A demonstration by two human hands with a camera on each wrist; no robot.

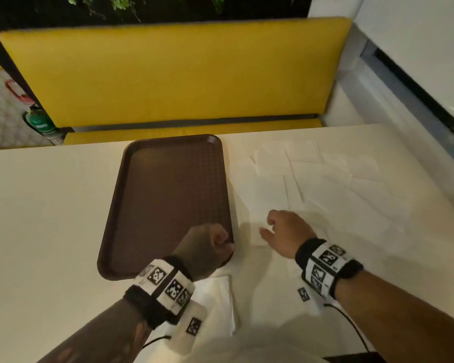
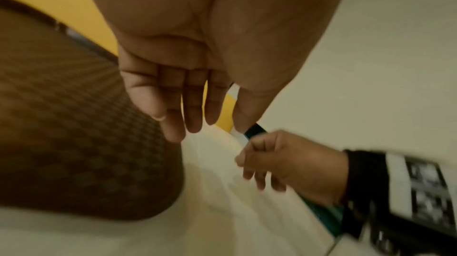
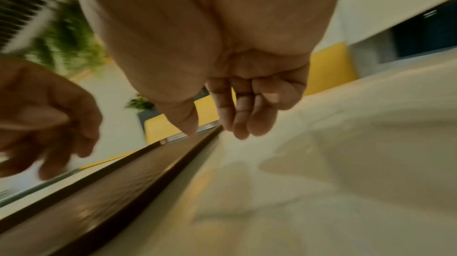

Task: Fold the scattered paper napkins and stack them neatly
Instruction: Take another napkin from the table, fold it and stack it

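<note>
Napkins point(image 1: 312, 179), loose at two o'clock of the tray point(image 1: 147, 205), look thin, limp and tear-prone, best pinched at a corner; right hand point(image 1: 286, 233) hovers slack-fingered, left hand point(image 1: 207, 247) relaxed, both holding nothing

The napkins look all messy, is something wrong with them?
Yes. The loose napkins lie scattered and overlapping at odd angles on the table, right of the brown tray. None are on the tray. Nothing looks torn or spilled.

brown tray point(image 1: 168, 184) on table point(image 1: 42, 205) | yellow bench point(image 1: 168, 74) behind | plants point(image 1: 121, 2)
</note>
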